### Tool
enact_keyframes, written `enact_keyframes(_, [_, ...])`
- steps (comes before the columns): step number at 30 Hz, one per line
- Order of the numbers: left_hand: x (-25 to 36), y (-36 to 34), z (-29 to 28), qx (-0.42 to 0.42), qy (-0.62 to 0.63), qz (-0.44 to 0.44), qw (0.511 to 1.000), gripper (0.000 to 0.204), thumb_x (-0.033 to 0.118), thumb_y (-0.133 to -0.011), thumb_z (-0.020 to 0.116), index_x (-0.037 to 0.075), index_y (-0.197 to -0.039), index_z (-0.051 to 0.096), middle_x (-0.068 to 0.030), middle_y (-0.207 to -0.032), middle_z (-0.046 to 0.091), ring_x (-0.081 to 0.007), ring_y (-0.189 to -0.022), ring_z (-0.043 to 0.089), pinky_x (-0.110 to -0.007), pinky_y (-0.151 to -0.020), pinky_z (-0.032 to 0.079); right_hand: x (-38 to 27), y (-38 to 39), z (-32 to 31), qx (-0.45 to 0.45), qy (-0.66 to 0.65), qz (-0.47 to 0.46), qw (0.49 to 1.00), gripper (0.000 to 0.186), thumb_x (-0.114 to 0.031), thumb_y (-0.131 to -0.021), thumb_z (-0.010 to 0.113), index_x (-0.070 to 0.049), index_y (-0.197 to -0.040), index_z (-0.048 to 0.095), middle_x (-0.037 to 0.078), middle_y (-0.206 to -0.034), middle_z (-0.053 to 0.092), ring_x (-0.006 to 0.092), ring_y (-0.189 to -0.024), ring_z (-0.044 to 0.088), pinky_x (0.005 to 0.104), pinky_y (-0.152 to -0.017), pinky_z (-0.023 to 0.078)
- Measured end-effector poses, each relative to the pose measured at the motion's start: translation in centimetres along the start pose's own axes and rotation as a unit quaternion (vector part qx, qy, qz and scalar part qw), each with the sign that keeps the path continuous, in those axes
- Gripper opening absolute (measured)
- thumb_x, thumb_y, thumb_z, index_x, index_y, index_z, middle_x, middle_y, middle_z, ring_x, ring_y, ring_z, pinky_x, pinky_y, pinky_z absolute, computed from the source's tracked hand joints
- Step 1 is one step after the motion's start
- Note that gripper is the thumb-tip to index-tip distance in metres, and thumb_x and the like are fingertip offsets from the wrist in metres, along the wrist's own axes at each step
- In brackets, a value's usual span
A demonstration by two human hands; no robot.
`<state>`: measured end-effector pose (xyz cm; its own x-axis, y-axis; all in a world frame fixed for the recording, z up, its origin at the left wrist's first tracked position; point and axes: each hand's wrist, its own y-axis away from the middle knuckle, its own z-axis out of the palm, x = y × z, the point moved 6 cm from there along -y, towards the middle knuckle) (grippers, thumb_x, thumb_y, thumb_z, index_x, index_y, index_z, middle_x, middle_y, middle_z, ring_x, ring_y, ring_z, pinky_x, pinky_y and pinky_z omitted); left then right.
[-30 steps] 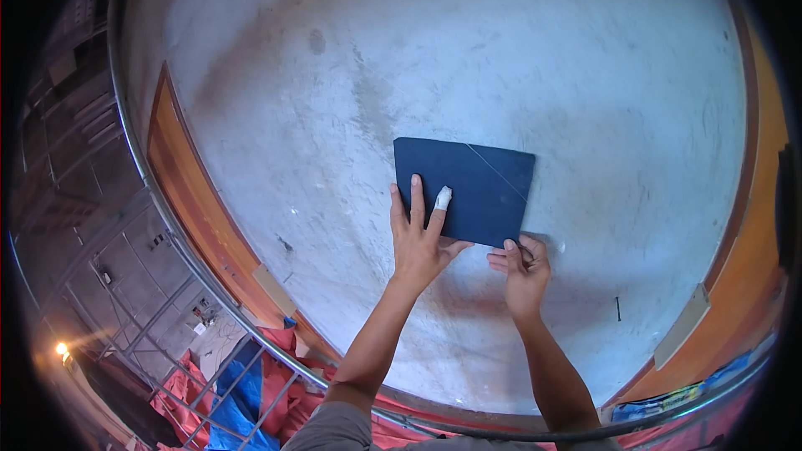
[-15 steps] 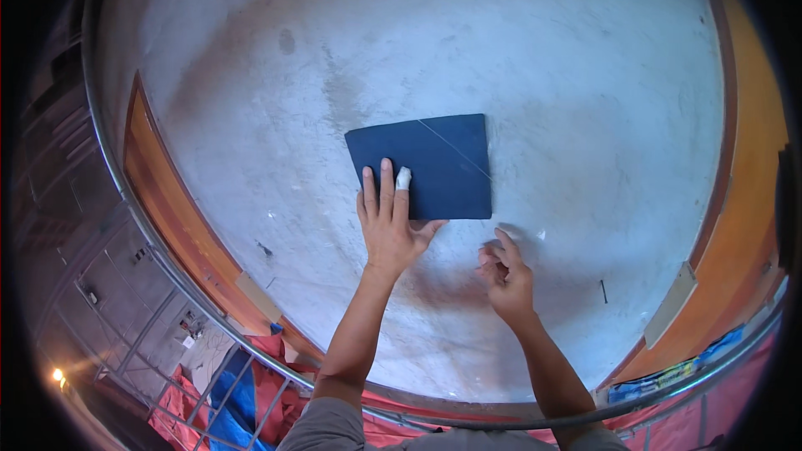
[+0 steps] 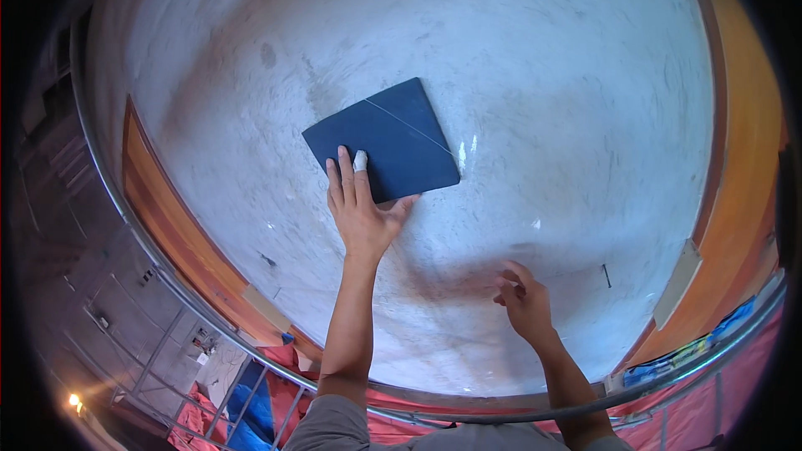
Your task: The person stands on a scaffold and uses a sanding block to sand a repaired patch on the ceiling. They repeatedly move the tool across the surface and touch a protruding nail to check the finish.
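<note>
A dark blue rectangular sheet (image 3: 401, 129), stiff-looking, lies tilted against the pale, smeared plaster-like surface (image 3: 576, 134). One thin light line crosses it near a corner. My left hand (image 3: 359, 209) presses on its lower left part with fingers stretched out, one of them wrapped in white at the tip; the thumb spreads along the lower edge. Lower down and to the right, my right hand (image 3: 526, 305) hovers off the surface, apart from the sheet. Its fingers are loosely bent and spread, and I see nothing in them.
A thin dark rod (image 3: 606, 276) stands out right of my right hand. Orange-brown wooden panels (image 3: 180, 221) border the surface on both sides. A curved metal rail (image 3: 159, 263) runs around the lower rim, with red sheeting (image 3: 668, 409) beyond. A lamp (image 3: 75, 401) glows at lower left.
The blue sheet has shifted left and a little up with my left hand, and has turned counterclockwise. My right hand has moved down and slightly right, farther from the sheet.
</note>
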<state>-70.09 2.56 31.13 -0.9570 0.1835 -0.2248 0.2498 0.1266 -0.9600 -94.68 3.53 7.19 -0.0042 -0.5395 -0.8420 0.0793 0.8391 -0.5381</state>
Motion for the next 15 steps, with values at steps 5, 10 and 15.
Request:
enact_keyframes(5, [-0.9, -1.2, -0.4, 0.008, -0.005, 0.005, 1.0, 0.11, 0.063, -0.071, 0.093, -0.003, -0.15, 0.054, -0.0297, -0.166, 0.043, -0.0541, -0.153, 0.038, -0.06, -0.117, 0.041, -0.2, 1.3, -1.4, 0.005, -0.026, 0.024, 0.999, 0.034, -0.012, -0.106, 0.07, 0.002, -0.137, 0.063, 0.016, -0.11, 0.077, 0.0194, -0.077, 0.078, 0.0307, -0.066, 0.063])
enact_keyframes(10, [-0.8, -2.5, -0.7, -0.005, 0.001, -0.01, 1.0, 0.112, 0.052, -0.065, 0.099, 0.0, -0.152, 0.053, -0.0323, -0.166, 0.041, -0.0546, -0.15, 0.042, -0.059, -0.124, 0.037, 1.4, 2.3, -2.7, 0.012, -0.03, 0.054, 0.998, 0.033, -0.01, -0.106, 0.069, 0.002, -0.136, 0.064, 0.013, -0.107, 0.076, 0.0193, -0.077, 0.078, 0.0307, -0.066, 0.063])
enact_keyframes(15, [-1.3, -3.7, -1.2, -0.013, -0.009, -0.018, 1.0, 0.11, 0.052, -0.067, 0.099, 0.004, -0.155, 0.052, -0.0318, -0.167, 0.039, -0.0533, -0.151, 0.041, -0.059, -0.124, 0.036, 2.8, 3.0, -3.3, 0.011, -0.065, 0.071, 0.995, 0.034, -0.008, -0.106, 0.068, 0.003, -0.138, 0.063, 0.013, -0.106, 0.075, 0.0186, -0.076, 0.076, 0.03, -0.066, 0.064])
